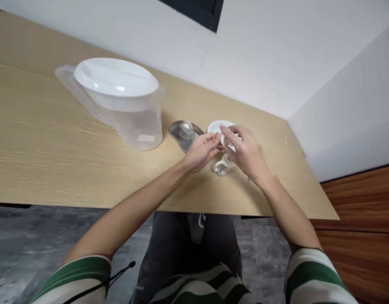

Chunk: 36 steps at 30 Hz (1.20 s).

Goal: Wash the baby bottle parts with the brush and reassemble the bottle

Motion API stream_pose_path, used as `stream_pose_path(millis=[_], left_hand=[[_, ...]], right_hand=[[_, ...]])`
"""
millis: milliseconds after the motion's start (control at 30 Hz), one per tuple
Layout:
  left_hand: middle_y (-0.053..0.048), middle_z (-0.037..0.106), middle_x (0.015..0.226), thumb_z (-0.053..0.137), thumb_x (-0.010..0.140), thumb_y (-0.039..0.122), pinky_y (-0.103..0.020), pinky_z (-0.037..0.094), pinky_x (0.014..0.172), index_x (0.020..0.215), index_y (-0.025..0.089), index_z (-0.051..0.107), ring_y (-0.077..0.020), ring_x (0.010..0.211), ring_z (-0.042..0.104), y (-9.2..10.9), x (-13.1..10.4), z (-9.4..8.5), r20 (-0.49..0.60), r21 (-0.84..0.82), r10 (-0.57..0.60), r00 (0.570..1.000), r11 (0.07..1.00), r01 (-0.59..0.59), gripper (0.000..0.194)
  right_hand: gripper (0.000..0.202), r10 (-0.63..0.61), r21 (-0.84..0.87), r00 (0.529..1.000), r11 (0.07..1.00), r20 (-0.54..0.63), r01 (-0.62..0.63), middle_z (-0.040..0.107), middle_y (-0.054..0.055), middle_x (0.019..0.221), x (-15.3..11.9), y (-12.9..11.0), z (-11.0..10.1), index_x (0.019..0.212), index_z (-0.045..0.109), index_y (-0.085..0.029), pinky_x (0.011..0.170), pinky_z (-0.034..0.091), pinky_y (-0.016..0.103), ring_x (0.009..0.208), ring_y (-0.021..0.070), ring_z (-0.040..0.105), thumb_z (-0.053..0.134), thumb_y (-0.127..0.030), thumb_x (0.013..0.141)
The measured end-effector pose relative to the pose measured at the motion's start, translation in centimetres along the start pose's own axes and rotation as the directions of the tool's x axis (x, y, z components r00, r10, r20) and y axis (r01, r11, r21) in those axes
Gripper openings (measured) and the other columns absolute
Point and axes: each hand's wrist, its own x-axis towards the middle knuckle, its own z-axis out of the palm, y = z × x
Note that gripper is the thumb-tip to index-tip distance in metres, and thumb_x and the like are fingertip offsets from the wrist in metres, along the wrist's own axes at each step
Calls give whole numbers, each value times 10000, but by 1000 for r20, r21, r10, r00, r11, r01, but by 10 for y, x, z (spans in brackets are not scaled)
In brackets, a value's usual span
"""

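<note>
My left hand [202, 151] and my right hand [247, 153] meet above the table. Between their fingertips is a small, pale, round piece [223, 140], mostly covered by the fingers, so its kind is unclear. My left hand is closed in a pinch at its left side, while the right fingers curl over it from the other side. Just below the hands stands a small clear container with a whitish loop [222, 165]. Behind them lies a white round dish [215, 126], partly hidden. Left of my left hand, a kidney-shaped metal tray [176, 134] bears clear round dishes [186, 127].
A large translucent pitcher [131, 122] with a white lid [117, 78] stands on the wooden table [55, 156], left of the tray. White walls border the table behind and at right. A brown wooden cabinet [359, 198] stands beyond the right edge.
</note>
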Motion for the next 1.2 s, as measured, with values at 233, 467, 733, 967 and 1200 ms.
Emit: stream_pose_path(millis=[233, 467, 733, 967, 1200], left_hand=[[-121, 715, 1100, 628, 877, 595, -346, 522, 866, 1103, 174, 742, -258, 1047, 657, 15, -10, 4, 222, 387, 13, 975, 917, -100, 491], [-117, 674, 1181, 684, 870, 458, -350, 496, 906, 1231, 195, 672, -249, 1050, 640, 12, -18, 10, 339, 650, 31, 940, 715, -258, 447], [-122, 667, 1208, 749, 800, 458, -400, 433, 1024, 1189, 194, 654, -274, 1142, 611, -22, -11, -5, 268, 858, 180, 946, 402, -320, 479], [-85, 734, 1105, 707, 840, 404, -356, 472, 949, 1072, 213, 708, -236, 1041, 667, -28, -9, -4, 227, 820, 219, 949, 483, -308, 301], [-76, 744, 1013, 750, 774, 340, -342, 497, 885, 1040, 201, 687, -229, 954, 686, -30, -12, -2, 209, 839, 256, 944, 448, -308, 307]], right_hand=[[523, 295, 529, 953, 820, -64, -218, 631, 61, 1343, -22, 8, -5, 1386, 578, -307, 1079, 480, 463, 1263, 272, 575, 672, -451, 893], [524, 687, 912, 711, 182, 149, -367, 715, 80, 1182, -68, 22, 1, 1199, 644, -228, 949, 581, 402, 936, 199, 702, 698, -589, 822], [495, 653, 878, 697, 100, 297, -467, 753, 54, 1016, -78, 42, 8, 1091, 601, -235, 812, 577, 339, 768, 143, 675, 825, -482, 726], [486, 599, 814, 720, 186, 350, -550, 709, 17, 840, -61, 43, 15, 1054, 648, -210, 715, 542, 322, 685, 133, 628, 825, -499, 705], [479, 535, 728, 776, 378, 333, -573, 704, 18, 812, -54, 34, 6, 1087, 678, -196, 688, 519, 308, 706, 145, 635, 808, -481, 723]])
